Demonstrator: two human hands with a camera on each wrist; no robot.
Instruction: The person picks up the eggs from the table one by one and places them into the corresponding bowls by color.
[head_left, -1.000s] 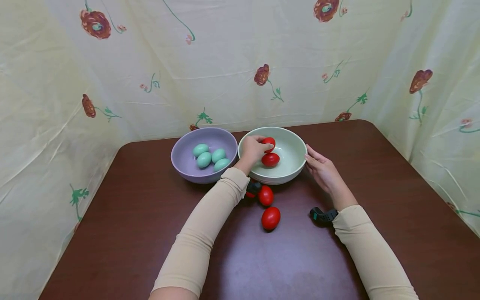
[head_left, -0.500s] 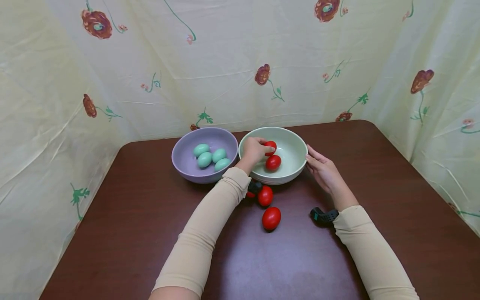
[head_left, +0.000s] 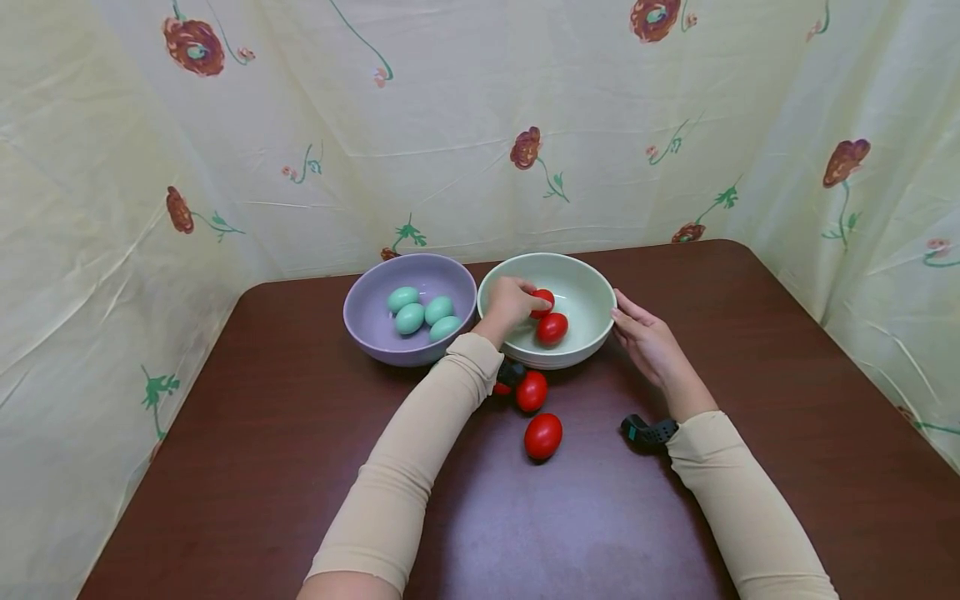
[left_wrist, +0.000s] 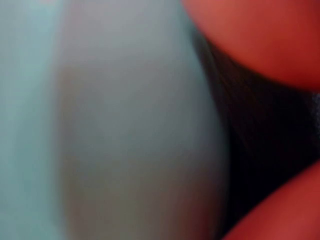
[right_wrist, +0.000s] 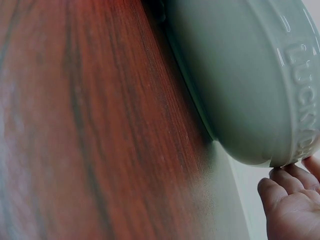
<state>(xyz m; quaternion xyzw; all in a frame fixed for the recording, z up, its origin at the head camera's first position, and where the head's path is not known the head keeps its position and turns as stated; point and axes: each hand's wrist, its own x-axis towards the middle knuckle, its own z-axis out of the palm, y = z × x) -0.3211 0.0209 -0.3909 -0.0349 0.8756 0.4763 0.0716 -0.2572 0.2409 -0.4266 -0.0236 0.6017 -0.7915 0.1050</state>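
Observation:
My left hand (head_left: 508, 302) reaches into the pale green bowl (head_left: 588, 287) and pinches a red egg (head_left: 544, 297) between thumb and fingers. Just in front of it, a second red egg (head_left: 552, 330) lies in the bowl. My right hand (head_left: 651, 346) touches the bowl's right side, its fairly straight fingers against the outer wall near the rim. The right wrist view shows those fingertips on the bowl wall (right_wrist: 235, 85), by raised lettering. In the left wrist view the bowl is a blurred, close shape, with parts of red eggs (left_wrist: 265, 35) at the right.
A purple bowl (head_left: 360, 304) with several mint-green eggs (head_left: 409, 319) stands close at the left of the green bowl. Red eggs (head_left: 543, 437) lie on the brown table (head_left: 300, 467) in front, one partly behind my left wrist. A flowered curtain (head_left: 450, 167) hangs behind.
Inside the green bowl, the held egg has moved slightly right and down. The loose egg there has shifted right and toward me. My right hand has stayed at the bowl's side.

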